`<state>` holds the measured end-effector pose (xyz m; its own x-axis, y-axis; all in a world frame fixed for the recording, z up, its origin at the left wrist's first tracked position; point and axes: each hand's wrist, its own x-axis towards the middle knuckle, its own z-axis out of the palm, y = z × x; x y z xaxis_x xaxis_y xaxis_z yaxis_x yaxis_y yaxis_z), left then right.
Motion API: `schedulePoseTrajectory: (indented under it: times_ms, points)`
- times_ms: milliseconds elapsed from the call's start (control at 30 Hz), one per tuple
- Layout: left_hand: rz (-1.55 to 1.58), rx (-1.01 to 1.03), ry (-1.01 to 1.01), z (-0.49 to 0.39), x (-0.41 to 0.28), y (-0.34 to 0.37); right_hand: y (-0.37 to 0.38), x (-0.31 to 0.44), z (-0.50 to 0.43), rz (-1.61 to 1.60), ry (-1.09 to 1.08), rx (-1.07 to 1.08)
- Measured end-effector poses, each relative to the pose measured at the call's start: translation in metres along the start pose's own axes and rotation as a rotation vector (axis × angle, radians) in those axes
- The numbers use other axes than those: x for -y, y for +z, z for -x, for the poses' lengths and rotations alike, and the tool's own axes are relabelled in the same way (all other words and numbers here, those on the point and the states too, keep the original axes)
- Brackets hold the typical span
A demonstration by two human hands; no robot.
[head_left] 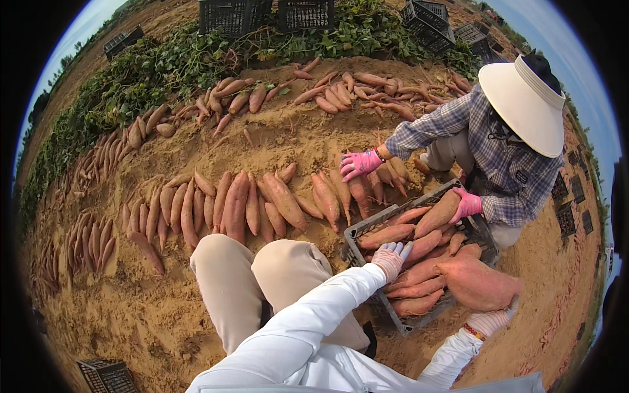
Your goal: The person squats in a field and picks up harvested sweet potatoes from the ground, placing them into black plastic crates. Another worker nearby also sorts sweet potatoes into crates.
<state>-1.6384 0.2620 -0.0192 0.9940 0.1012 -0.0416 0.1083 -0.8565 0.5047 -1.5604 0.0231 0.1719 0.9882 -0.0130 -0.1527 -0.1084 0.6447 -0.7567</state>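
Observation:
A black plastic crate (413,324) full of sweet potatoes stands on the soil at my right knee. My left hand (390,259), in a striped glove, lies on a sweet potato (423,246) inside it; whether the fingers grip it is hard to tell. At the crate's near right side my right hand (494,317), gloved too, holds a very large sweet potato (479,284) from below, its narrow end over the other roots. Most of the right fingers are hidden behind it.
Opposite, a co-worker (511,172) in pink gloves has one hand on a sweet potato in the crate and the other on the row. Rows of sweet potatoes (236,206) lie on sandy soil. Green vines (162,64) and black crates (305,14) are beyond.

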Motion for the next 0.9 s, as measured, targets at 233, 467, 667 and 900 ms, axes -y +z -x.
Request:
schedulePoseTrajectory:
  times_ms: [233,467,667,900]
  points:
    - [1.927,0.428,-0.202,-0.014,0.019,-0.141,0.064,-0.024,-0.008,0.024,0.130,0.195]
    - [1.894,0.026,0.309,0.124,0.102,-0.308,0.295,-0.174,0.024,-0.057,0.631,1.010]
    - [1.955,-0.956,-0.176,0.335,0.243,-0.272,0.350,-0.321,0.055,0.692,0.040,1.362]
    - [2.026,-1.623,-1.031,0.568,0.345,-0.024,0.208,-0.413,0.016,1.713,0.422,1.581]
